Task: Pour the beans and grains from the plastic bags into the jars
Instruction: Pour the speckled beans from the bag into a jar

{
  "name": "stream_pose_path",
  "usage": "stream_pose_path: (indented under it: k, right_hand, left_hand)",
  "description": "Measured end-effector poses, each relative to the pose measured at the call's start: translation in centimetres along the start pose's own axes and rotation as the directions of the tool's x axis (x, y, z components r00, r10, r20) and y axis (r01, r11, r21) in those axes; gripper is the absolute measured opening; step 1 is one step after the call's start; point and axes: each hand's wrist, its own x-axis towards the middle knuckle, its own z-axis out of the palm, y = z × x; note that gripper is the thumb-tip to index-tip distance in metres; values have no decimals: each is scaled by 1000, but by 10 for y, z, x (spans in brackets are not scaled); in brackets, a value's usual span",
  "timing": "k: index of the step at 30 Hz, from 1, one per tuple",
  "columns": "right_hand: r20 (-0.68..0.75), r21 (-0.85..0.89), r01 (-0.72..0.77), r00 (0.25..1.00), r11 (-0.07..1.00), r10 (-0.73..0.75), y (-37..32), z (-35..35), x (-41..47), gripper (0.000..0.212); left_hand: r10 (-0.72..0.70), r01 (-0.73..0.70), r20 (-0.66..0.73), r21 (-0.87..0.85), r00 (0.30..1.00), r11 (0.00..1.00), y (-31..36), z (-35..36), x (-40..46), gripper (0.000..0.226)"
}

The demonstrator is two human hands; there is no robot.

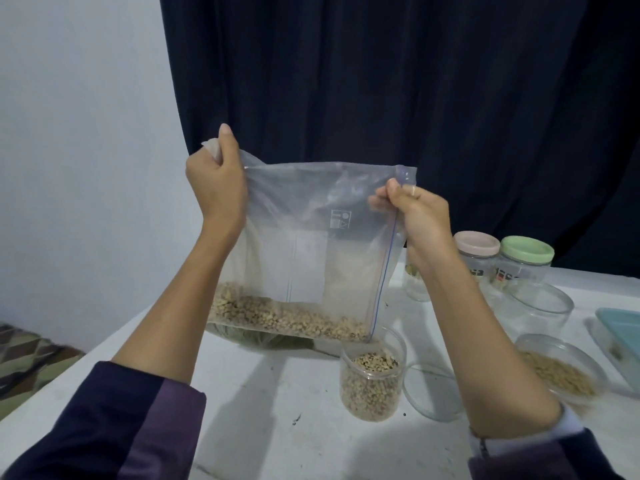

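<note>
Fingers point(221, 140) of left hand point(216, 178) clamped on top left corner of plastic bag point(304, 251); right hand point(414, 216) pinches its top right corner. Bag hangs above bench point(277, 393), beans point(287, 317) pooled along bottom. Open jar point(372, 386), nearly full of beans, stands just below bag's lower right corner.

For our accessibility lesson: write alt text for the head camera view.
Two hands, left hand and right hand, hold a clear plastic zip bag of pale beans above an open, nearly full clear plastic jar on a white table.
</note>
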Motion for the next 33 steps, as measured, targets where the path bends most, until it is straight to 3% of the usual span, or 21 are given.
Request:
stream_pose_path:
  k: [17, 26, 33]
  right_hand:
    - [8, 37, 29, 1000, 999, -30, 5, -2, -1, 20]
    - [-89, 139, 30, 996, 990, -17, 8, -3, -1, 20]
    - [-26, 131, 5, 1000, 991, -1, 7, -2, 1, 20]
  left_hand:
    - [10, -10, 3, -2, 1000, 1000, 2, 2, 0, 54]
    - [22, -22, 33, 0, 999, 1000, 7, 6, 1, 56]
    - [47, -47, 31, -4, 998, 999, 7, 8, 1, 55]
